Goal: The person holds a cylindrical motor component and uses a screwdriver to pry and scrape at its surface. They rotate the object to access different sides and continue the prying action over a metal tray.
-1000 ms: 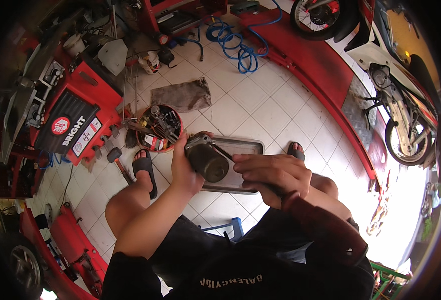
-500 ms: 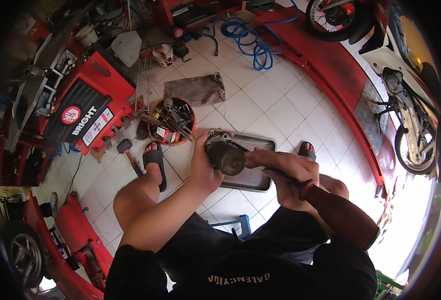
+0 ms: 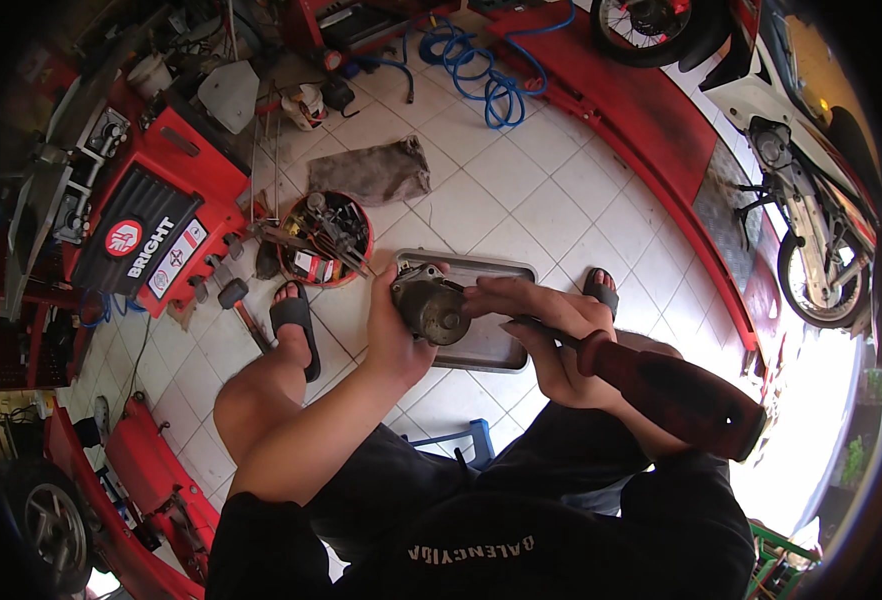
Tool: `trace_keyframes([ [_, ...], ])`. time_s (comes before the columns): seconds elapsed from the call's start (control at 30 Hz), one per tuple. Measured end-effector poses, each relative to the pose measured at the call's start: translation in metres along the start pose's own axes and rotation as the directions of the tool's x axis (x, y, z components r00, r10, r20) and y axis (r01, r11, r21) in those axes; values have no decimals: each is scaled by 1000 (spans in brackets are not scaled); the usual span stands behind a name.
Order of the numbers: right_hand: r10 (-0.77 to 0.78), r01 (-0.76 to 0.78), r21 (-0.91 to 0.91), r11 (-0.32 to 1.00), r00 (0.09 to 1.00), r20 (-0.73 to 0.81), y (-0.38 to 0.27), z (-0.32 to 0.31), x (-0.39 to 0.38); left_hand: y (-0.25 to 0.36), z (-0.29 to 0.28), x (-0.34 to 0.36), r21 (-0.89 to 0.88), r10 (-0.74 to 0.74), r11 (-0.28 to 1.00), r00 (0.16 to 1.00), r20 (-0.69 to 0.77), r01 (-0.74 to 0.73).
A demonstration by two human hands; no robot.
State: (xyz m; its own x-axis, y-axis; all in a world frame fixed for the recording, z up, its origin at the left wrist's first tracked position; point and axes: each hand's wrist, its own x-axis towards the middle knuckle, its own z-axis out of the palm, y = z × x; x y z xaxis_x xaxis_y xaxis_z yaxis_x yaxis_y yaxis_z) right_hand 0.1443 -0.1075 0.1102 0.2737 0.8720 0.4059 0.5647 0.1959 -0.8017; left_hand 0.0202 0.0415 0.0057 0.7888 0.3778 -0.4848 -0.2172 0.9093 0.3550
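My left hand [image 3: 393, 335] grips a round, grimy grey metal motor part [image 3: 431, 308] and holds it above a rectangular metal tray [image 3: 496, 345] on the tiled floor. My right hand [image 3: 546, 335] holds a screwdriver with a thick dark-red handle [image 3: 671, 392]; its shaft runs under my fingers toward the part, and the tip is hidden. My fingertips rest on the part's upper right side. I am seated low, with my sandalled feet either side of the tray.
A round red tub of tools [image 3: 326, 240] stands left of the tray, a grey rag [image 3: 371, 172] beyond it. A red tool chest [image 3: 151, 240], a hammer [image 3: 241, 305], a blue coiled hose [image 3: 486, 65], a red ramp [image 3: 661, 130] and a motorcycle [image 3: 811, 190] surround me.
Both hands and the part have shifted slightly right over the tray. The red screwdriver handle has come further into view at my right wrist.
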Motion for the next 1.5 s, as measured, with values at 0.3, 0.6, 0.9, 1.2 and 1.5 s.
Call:
trace_keyframes([
  [0.3, -49, 42, -158, 987, 998, -39, 5, 0, 2, 0, -8, 2, 56, 100, 993, 995, 19, -101],
  [0.6, -283, 285, -75, 955, 958, 41, 15, -3, 5, 7, -5, 6, -11, 127, 992, 992, 22, -127],
  [0.9, -164, 146, -242, 959, 985, -55, 9, 1, 3, 2, -5, 0, 87, 190, 977, 981, 47, -193],
  [1.2, -180, 183, -59, 981, 982, 57, 13, 2, 2, 3, -12, 0, -1, 55, 998, 997, 59, -55],
  [1.5, -101, 91, -216, 972, 994, -34, 5, -3, 5, -1, 2, -3, 64, 66, 996, 998, -7, -66],
])
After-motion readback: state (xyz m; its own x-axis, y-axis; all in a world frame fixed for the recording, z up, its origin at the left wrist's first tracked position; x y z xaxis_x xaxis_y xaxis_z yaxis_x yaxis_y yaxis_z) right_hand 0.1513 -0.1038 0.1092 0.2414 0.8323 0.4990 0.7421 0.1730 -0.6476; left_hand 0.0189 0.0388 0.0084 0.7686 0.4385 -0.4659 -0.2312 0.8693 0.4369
